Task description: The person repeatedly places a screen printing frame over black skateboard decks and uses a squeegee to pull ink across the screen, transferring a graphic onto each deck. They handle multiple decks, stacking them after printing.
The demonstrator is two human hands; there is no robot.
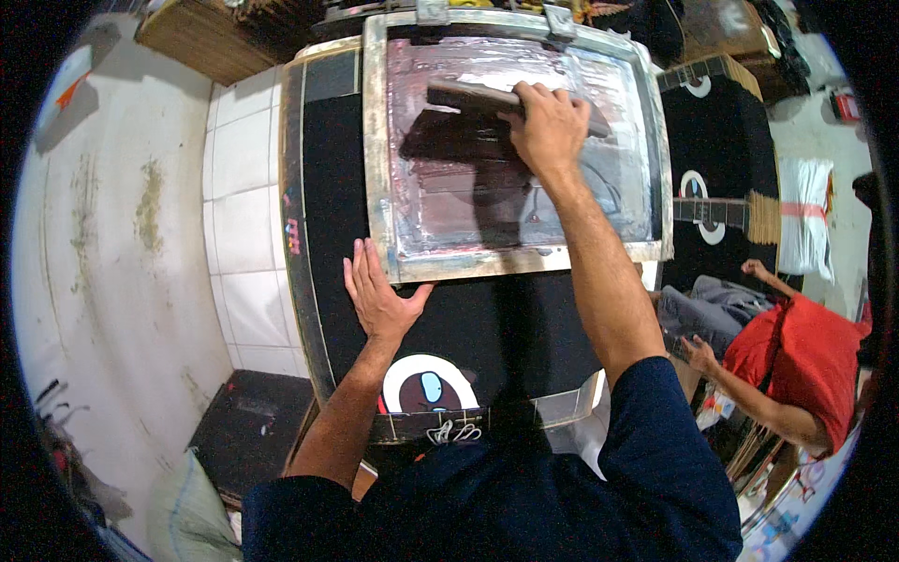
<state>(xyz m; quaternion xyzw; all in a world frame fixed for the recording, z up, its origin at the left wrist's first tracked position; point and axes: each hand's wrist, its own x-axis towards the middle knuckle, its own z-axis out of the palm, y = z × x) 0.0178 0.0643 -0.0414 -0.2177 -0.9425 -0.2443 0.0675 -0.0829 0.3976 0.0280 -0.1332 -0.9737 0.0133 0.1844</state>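
A screen-printing frame [378,187] with pale, ink-stained wooden edges lies over black fabric [524,328] on the table. My right hand [551,131] grips a long dark squeegee [468,96] near the far side of the mesh, its fingers wrapped over the top edge. Dark ink and pale smears cover the mesh [449,201], and a shadow falls across it. My left hand [381,298] rests at the frame's near left corner, fingers stretched out along the frame's edge and thumb apart. Closer to me, a round white print with a cartoon figure [430,384] shows on the fabric.
Metal hinge clamps [560,22] hold the frame's far edge. Right of it, more black fabric with round prints [695,183] lies on boards. A person in a red top [796,365] sits at the right. A dark box [253,431] stands at the lower left, beside white tiles [245,206].
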